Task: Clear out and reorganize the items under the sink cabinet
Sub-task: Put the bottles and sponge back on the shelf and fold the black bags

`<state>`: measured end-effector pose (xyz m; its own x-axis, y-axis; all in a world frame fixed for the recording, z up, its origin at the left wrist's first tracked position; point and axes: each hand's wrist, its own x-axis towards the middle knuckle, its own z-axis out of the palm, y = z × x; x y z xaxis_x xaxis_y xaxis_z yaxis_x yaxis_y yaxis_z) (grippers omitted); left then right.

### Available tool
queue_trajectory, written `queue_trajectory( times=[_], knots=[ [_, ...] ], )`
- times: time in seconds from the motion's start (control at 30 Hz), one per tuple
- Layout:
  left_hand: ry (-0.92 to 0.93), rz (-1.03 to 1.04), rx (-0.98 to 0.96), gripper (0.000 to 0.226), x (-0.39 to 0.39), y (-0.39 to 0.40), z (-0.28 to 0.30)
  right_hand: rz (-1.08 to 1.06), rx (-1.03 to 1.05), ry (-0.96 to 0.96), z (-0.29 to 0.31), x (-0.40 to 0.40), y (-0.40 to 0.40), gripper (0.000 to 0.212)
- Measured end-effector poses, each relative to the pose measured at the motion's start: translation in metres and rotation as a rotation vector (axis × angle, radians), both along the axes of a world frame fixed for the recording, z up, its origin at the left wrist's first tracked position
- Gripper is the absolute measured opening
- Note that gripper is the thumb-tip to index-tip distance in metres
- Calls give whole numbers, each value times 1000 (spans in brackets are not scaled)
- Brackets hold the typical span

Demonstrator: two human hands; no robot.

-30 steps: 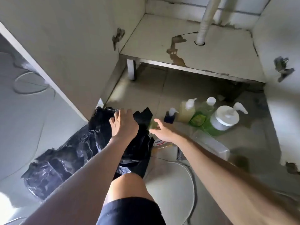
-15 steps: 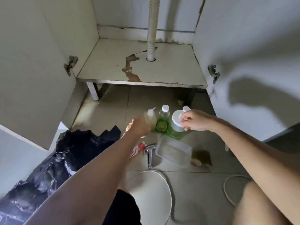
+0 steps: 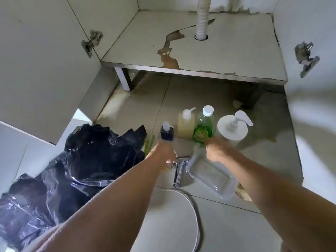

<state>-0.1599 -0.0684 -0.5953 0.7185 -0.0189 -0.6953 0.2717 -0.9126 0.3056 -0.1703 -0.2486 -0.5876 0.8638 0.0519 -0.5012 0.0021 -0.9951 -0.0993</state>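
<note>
Since half a second back: both hands dropped lower and nearer, left hand off the yellowish bottle, right hand off the white pump dispenser. Head view: left grip blurred, impossible to tell if curled on anything, just below dark pump bottle; right grip curled over corner of clear tray, beside green bottle. All on floor before emptied cabinet shelf; black bag at left

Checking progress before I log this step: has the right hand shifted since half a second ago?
Yes. The right hand has come back toward the person, off the top of the white pump dispenser, and is now at the far end of the clear tray.
</note>
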Motion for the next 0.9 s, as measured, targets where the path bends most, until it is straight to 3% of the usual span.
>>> queue_trajectory(
  times=[0.07,0.17,0.27,0.37,0.57,0.63,0.77,0.9],
  knots=[
    [-29,-47,43,17,-11,-9,-34,78,-53,-92,-14,-1,-6,24],
    [-53,-4,57,40,-32,-14,-71,158,-80,-66,-31,-2,-3,28],
    [-7,60,37,45,-47,-20,-85,164,-134,14,-47,1,0,32],
    [-69,161,9,40,-56,-28,-93,177,-205,-23,-65,-5,2,31],
    [-27,219,-30,29,-54,-17,-71,17,-92,-52,-63,-10,-16,29],
    [40,301,-136,17,-47,-6,-52,33,-117,-12,-58,-17,-19,29],
    [44,445,-371,25,-41,-7,-18,8,27,93,-56,-16,-21,29],
    [48,372,-384,32,-64,-33,-18,-85,219,151,-53,-17,-18,16]
  ],
)
